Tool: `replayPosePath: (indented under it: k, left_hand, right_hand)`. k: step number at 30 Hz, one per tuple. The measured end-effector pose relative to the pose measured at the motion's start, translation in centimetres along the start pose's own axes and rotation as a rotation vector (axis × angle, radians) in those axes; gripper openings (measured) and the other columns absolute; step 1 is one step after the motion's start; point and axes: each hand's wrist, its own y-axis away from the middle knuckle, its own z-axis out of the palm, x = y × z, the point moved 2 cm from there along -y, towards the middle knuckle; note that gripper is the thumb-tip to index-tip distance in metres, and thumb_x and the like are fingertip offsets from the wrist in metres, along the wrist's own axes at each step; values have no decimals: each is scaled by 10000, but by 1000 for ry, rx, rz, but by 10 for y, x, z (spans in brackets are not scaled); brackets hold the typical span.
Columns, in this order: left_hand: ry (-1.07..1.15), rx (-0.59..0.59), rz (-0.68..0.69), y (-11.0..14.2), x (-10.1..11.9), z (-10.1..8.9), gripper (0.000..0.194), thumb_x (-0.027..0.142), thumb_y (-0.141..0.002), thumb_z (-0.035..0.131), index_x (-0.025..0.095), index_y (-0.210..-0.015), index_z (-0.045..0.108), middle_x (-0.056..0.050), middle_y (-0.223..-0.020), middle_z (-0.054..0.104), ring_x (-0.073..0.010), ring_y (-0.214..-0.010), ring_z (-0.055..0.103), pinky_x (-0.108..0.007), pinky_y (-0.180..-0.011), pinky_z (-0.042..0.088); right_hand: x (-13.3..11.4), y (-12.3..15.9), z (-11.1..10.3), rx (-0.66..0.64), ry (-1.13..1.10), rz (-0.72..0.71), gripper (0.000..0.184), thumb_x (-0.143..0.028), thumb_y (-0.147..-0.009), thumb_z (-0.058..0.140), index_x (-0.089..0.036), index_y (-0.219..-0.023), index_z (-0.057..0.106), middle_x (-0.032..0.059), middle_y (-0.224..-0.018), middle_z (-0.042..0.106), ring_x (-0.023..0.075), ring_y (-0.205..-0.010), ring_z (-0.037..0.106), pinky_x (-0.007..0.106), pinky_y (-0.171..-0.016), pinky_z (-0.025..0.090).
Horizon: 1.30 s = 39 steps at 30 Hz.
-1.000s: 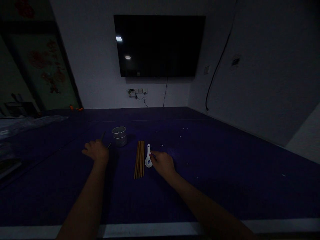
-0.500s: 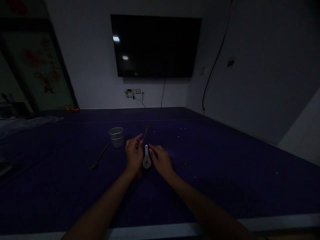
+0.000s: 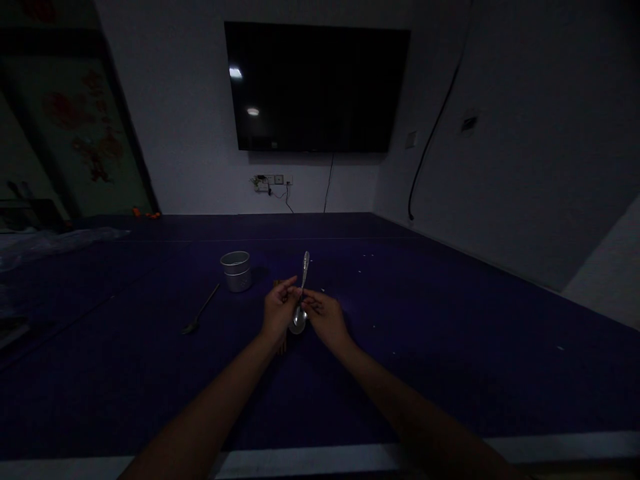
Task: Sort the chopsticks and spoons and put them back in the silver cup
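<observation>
A metal spoon (image 3: 305, 267) with a patterned handle stands between my hands, handle pointing away and bowl toward me. My left hand (image 3: 279, 312) pinches it around the middle. From the other side, the fingertips of my right hand (image 3: 326, 321) close on it too. Directly behind the metal bowl shows part of a white soup spoon (image 3: 297, 329); whether the two spoons touch I cannot tell. Under my left wrist lies a brown wooden piece with tines (image 3: 283, 345), mostly covered.
A metal cup (image 3: 237, 273) stands left of my hands. Another long-handled spoon (image 3: 200, 311) lies nearer on the purple surface (image 3: 450, 373). Clear plastic (image 3: 65, 241) spreads at far left, and small white bits dot the right side. A television (image 3: 317, 87) hangs on the wall.
The metal spoon has come over the white spoon, its bowl now visible toward me. My hands have closed together, and my right fingers have met the metal spoon.
</observation>
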Motion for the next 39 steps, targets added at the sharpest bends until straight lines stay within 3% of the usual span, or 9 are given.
replayPosePath:
  k: [4, 6, 8, 10, 13, 18, 22, 26, 39]
  left_hand:
    - [-391, 113, 221, -8, 21, -14, 317, 426, -762, 631, 165, -915, 729, -61, -800, 703, -164, -708, 612, -274, -678, 458]
    - [-685, 283, 352, -14, 38, -31, 306, 427, -814, 554, 168, -797, 716, -65, -777, 685, -186, -734, 609, -304, -727, 449]
    - [-942, 466, 416, -20, 54, -53, 321, 393, -854, 480, 163, -828, 702, -89, -822, 676, -226, -829, 608, -346, -793, 435]
    - [-1133, 631, 403, -26, 65, -75, 325, 336, -873, 424, 151, -939, 683, -125, -941, 670, -271, -974, 583, -396, -865, 413]
    - [-1334, 780, 210, -34, 68, -106, 338, 282, -849, 441, 148, -1089, 636, -172, -1158, 613, -331, -1131, 513, -471, -896, 396]
    - [-1493, 665, -264, -44, 52, -140, 396, 337, -812, 499, 115, -1114, 626, -242, -1218, 588, -397, -1185, 471, -532, -878, 393]
    - [-1565, 566, -447, -51, 44, -154, 401, 340, -785, 522, 125, -1098, 650, -248, -1208, 606, -408, -1167, 492, -538, -864, 394]
    - [-1601, 518, -448, -55, 39, -160, 377, 315, -754, 533, 127, -1050, 673, -254, -1170, 627, -406, -1131, 516, -539, -847, 397]
    - [-1570, 563, -362, -56, 29, -164, 276, 254, -733, 511, 153, -910, 697, -240, -1036, 676, -385, -1061, 548, -528, -828, 386]
  right_hand:
    - [1, -7, -12, 40, 136, 107, 290, -106, -743, 541, -172, -925, 757, 52, -798, 759, 178, -708, 695, 264, -646, 533]
    - [4, -10, -21, 55, 243, 181, 252, -72, -720, 558, -170, -823, 765, 64, -798, 763, 193, -730, 708, 263, -650, 533]
    - [8, -12, -28, 67, 343, 241, 212, -49, -689, 596, -166, -742, 763, 75, -784, 763, 205, -740, 714, 257, -645, 528]
    - [11, -14, -33, 55, 429, 280, 181, -44, -666, 633, -170, -694, 760, 73, -753, 760, 213, -729, 715, 252, -629, 519]
    - [15, -13, -34, 11, 528, 295, 152, -44, -648, 673, -168, -673, 758, 73, -734, 758, 210, -719, 714, 241, -623, 501]
    - [15, -10, -27, -57, 625, 271, 142, -53, -651, 701, -169, -695, 769, 90, -774, 762, 197, -736, 712, 224, -621, 475]
    - [12, -10, -26, -62, 680, 234, 146, -55, -665, 695, -174, -701, 773, 84, -761, 761, 187, -712, 704, 225, -622, 466]
    - [10, -10, -26, -96, 716, 216, 138, -66, -686, 679, -169, -690, 771, 82, -727, 756, 180, -662, 691, 230, -589, 451]
    - [7, -11, -27, -170, 745, 239, 151, -56, -703, 670, -163, -693, 776, 97, -745, 759, 172, -680, 700, 207, -564, 442]
